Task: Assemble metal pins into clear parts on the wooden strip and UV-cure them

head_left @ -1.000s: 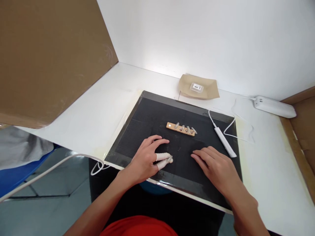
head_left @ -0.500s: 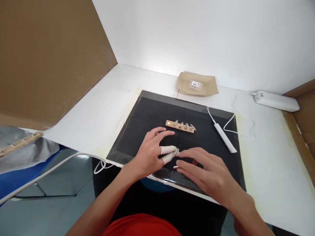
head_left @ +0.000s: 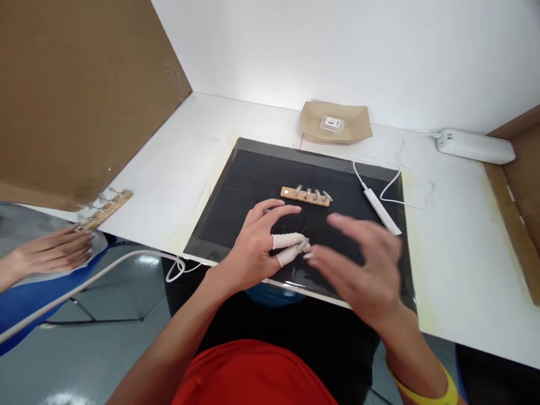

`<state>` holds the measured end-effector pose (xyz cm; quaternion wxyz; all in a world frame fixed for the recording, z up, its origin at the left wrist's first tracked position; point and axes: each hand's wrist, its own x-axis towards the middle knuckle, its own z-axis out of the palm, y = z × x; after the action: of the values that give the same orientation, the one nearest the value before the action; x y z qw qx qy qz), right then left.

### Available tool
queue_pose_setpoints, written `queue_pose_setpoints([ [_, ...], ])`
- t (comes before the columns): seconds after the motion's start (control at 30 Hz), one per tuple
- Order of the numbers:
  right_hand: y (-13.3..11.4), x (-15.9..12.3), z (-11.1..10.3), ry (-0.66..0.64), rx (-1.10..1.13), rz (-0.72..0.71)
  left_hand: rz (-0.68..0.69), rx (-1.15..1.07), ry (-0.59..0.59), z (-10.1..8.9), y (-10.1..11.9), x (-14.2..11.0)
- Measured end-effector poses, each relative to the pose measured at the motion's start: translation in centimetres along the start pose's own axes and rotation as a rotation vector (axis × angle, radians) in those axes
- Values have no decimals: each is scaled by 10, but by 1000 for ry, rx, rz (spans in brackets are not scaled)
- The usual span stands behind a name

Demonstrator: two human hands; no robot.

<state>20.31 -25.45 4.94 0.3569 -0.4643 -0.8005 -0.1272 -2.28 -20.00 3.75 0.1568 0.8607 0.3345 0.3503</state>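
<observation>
My left hand (head_left: 257, 242) is closed in a pinch over the front of the black mat (head_left: 261, 169). White finger cots (head_left: 287, 241) cover its thumb and one finger, with a small clear piece like a false nail (head_left: 302, 245) between their tips. My right hand (head_left: 365, 264) is beside it, blurred, its fingers spread; a whitish tip shows at its thumb, close to the clear piece. Just beyond my hands a wooden strip (head_left: 291, 193) lies on the mat, bearing several clear nail-like pieces on small metal holders.
A brown paper tray (head_left: 310, 126) holds a small clear labelled box (head_left: 332, 124). A white stick-shaped device (head_left: 382, 211) with a cable lies on the mat's right. Farther right is a long white unit (head_left: 476, 146). At left, another person's hand (head_left: 54, 250) holds a similar strip (head_left: 109, 209).
My right hand has lifted and opened, its fingers spreading away from the clear piece. My left hand keeps its pinch. The other person's hand has come into view. The whole view has shifted slightly.
</observation>
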Motion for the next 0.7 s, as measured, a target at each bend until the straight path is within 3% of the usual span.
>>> queue_pose_setpoints([
  [0.07,-6,-3,0,-28,32,-37,11,10,9,-1,2,-2],
  [0.2,-16,-8,2,101,-46,173,16,9,24,-2,5,-6],
  [0.33,-23,-12,2,-4,19,20,20,19,5,-3,8,-10],
  [0.47,-26,-15,3,75,-37,219,-5,18,-7,-4,6,-12],
  [0.6,-35,-21,9,-76,75,38,-31,38,-12,-2,-9,-8],
  [0.7,-33,-27,16,-51,103,117,-72,90,13,2,-33,4],
])
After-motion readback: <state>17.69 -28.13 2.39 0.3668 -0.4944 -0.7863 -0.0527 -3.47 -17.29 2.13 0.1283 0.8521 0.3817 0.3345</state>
